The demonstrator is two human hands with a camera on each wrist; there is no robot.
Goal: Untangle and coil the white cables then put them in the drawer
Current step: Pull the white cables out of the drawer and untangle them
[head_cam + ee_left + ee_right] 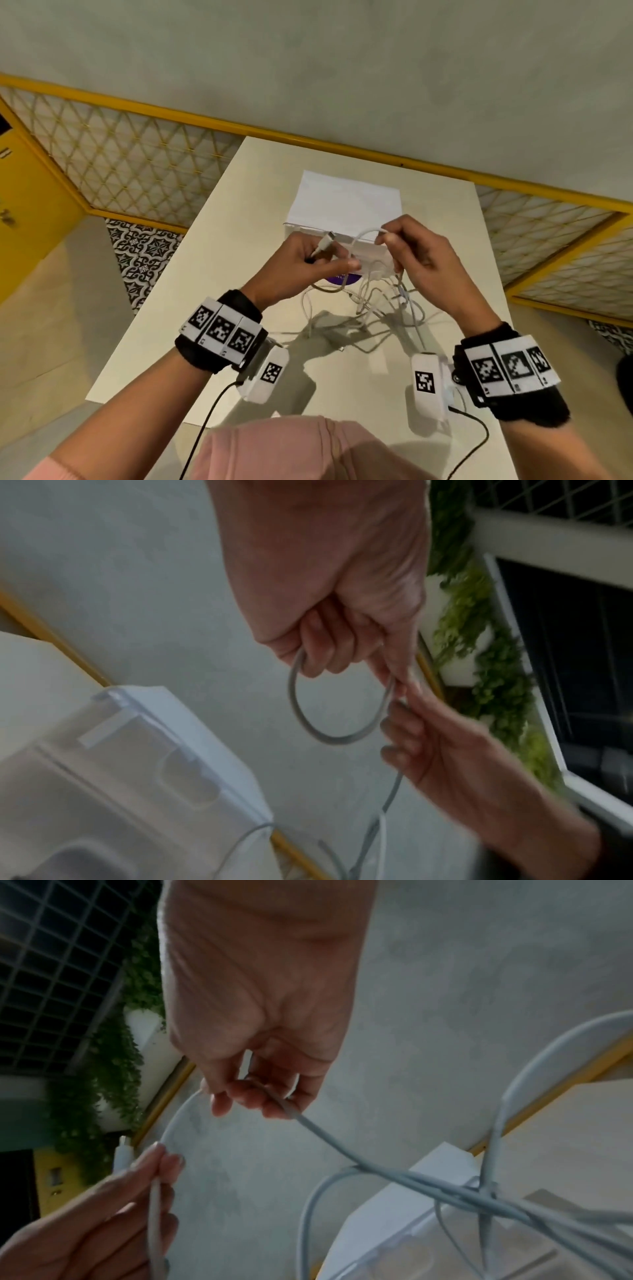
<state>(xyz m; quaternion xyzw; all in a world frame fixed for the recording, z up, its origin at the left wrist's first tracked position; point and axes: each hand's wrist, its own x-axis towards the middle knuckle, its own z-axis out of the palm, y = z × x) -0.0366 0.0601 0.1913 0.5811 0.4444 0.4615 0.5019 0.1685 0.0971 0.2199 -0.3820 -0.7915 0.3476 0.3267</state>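
Both hands are raised above the table in front of the white drawer unit [344,202]. My left hand [325,258] grips one white cable near its end, and the cable's plug [323,244] sticks up past the fingers. A short loop [329,737] of that cable arcs across to my right hand [385,238], which pinches it between thumb and fingertips [274,1110]. Below the hands, the remaining white cables [370,308] hang in a knotted tangle [479,1194] that trails onto the table. The drawer front [137,750] looks closed.
The cream table [219,274] stands against a wall with a yellow rail [342,140]. A purple round thing [342,279] lies just in front of the drawer unit. Black wrist-camera leads [212,407] hang near the table's front edge. The floor drops away on the left.
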